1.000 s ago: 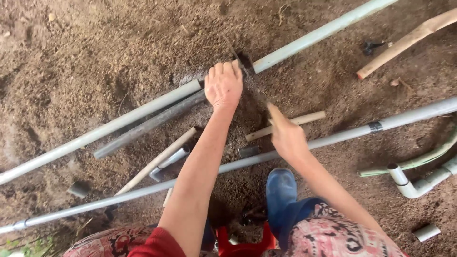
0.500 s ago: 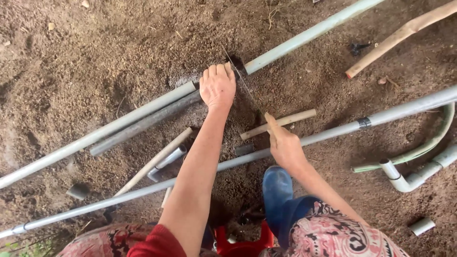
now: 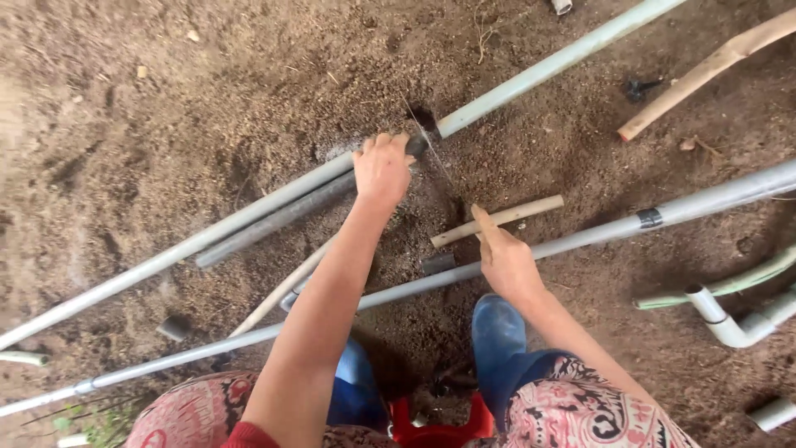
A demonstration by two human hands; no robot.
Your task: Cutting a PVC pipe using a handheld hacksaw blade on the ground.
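A: Report the state of the left hand (image 3: 381, 170).

B: It is pressed palm-down, fingers curled, over the cut end of the long grey pipe (image 3: 191, 246) lying diagonally on the dirt floor (image 3: 166, 99). The pipe end itself is hidden beneath the hand. A second, darker pipe (image 3: 274, 221) lies touching the first along its lower side.

A: And the pipe beyond the hand?

B: A lighter pipe section (image 3: 547, 66) runs on up and right, apart from the hand by a narrow dark gap. Its far end is cut off by the top edge.

A: State of the right hand (image 3: 504, 259).

B: It is closed around a thin saw blade (image 3: 431, 153), which shows only as a faint line crossing the gap between the pipe sections. The handle is concealed inside the grip; the type of saw cannot be confirmed.

A: Adjacent items?

B: A short wooden stick (image 3: 497, 221) lies just beside the right hand. A long taped pipe (image 3: 663, 216) passes under the right wrist, both ends out of frame. A blue rubber boot (image 3: 497, 336) stands below it. White pipe fittings (image 3: 730, 319) lie at the right edge, partly cropped.
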